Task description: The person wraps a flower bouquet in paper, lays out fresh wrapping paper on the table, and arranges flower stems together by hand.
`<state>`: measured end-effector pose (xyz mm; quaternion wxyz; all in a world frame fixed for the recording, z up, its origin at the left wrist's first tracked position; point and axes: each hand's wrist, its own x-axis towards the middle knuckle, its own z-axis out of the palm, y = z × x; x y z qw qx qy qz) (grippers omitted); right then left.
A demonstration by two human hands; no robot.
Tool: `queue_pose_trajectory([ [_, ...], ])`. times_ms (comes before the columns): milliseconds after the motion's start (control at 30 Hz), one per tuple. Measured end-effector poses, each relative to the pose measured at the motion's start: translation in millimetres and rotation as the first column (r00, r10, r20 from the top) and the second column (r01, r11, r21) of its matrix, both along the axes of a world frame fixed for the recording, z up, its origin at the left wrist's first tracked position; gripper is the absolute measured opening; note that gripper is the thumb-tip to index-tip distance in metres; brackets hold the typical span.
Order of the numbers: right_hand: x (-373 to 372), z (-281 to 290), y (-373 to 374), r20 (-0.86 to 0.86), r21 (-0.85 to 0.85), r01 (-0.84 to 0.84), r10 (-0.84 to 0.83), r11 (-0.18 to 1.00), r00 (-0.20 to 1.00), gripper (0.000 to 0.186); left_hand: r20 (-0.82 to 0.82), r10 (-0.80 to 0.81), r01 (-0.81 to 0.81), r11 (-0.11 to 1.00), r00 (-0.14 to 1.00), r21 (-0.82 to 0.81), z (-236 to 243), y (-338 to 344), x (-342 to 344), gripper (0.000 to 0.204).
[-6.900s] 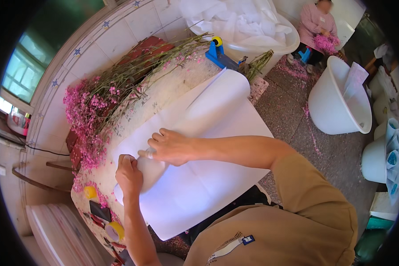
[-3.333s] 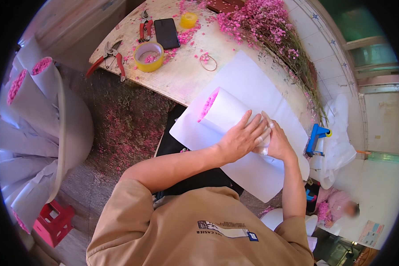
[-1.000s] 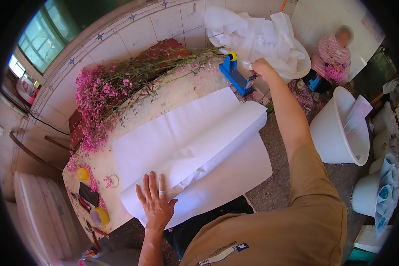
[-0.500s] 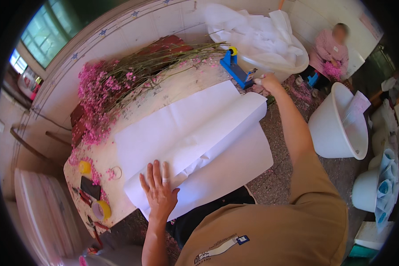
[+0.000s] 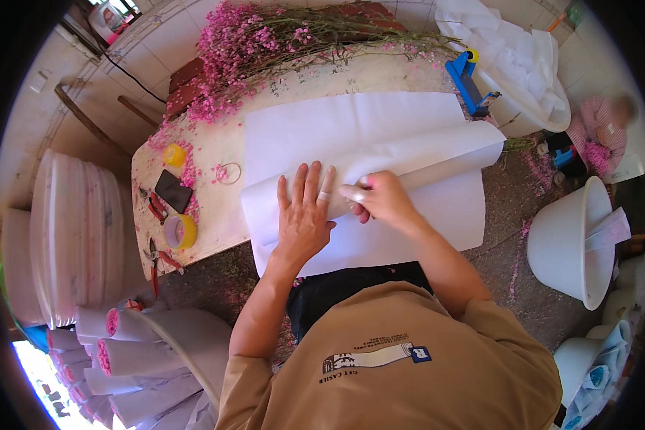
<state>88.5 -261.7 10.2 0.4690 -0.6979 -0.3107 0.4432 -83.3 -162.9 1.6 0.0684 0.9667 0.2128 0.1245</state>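
Observation:
White wrapping paper (image 5: 365, 122) lies across the near part of the table, with its near part folded over into a loose roll. My left hand (image 5: 304, 215) rests flat on the roll, fingers stretched and a white wrap round one finger. Close beside it, my right hand (image 5: 383, 201) is closed in a pinch over the paper's folded edge. Whatever sits between its fingertips is too small to make out. A blue tape dispenser (image 5: 468, 84) with a yellow roll stands at the table's far right edge.
Pink flowers (image 5: 229, 43) on long stems lie along the back. On the left are a phone (image 5: 173, 190), tape rolls (image 5: 181, 231) and red-handled pliers (image 5: 155, 205). Wrapped bundles (image 5: 143, 358) stand lower left; a white bucket (image 5: 562, 240) stands right. Another person (image 5: 598, 136) sits far right, holding flowers.
My right hand has come back from the tape dispenser to the paper beside my left hand. The left hand still presses the paper. The view has turned and shifted.

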Motion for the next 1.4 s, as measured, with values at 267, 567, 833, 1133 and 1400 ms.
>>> queue_pose_trajectory([
  [267, 1.6, 1.4, 2.4, 0.760, -0.331, -0.132, 0.347, 0.934, 0.550, 0.044, 0.193, 0.170, -0.165, 0.985, 0.966, -0.045, -14.3, 10.3, 8.6, 0.077],
  [567, 41.7, 18.1, -39.2, 0.521, -0.242, -0.330, 0.409, 0.913, 0.749, 0.030, 0.314, 0.325, -0.335, 0.942, 0.892, -0.020, -24.3, 4.4, 36.7, 0.030],
  [833, 368.1, 27.2, -56.4, 0.391, 0.412, 0.630, -0.752, 0.659, 0.531, 0.033, 0.292, 0.259, -0.302, 0.947, 0.921, 0.110, -12.3, -0.4, 45.1, 0.034],
  [1133, 466.7, 7.9, -47.9, 0.448, 0.086, 0.630, -0.594, 0.772, 0.668, 0.043, 0.248, 0.235, -0.265, 0.959, 0.940, 0.095, -13.2, 0.7, 52.2, 0.037],
  [1400, 381.8, -46.0, -107.8, 0.014, 0.154, 0.697, -0.707, 0.700, 0.707, 0.019, 0.248, 0.235, -0.260, 0.963, 0.940, 0.071, -12.1, 0.7, 43.5, 0.039],
])
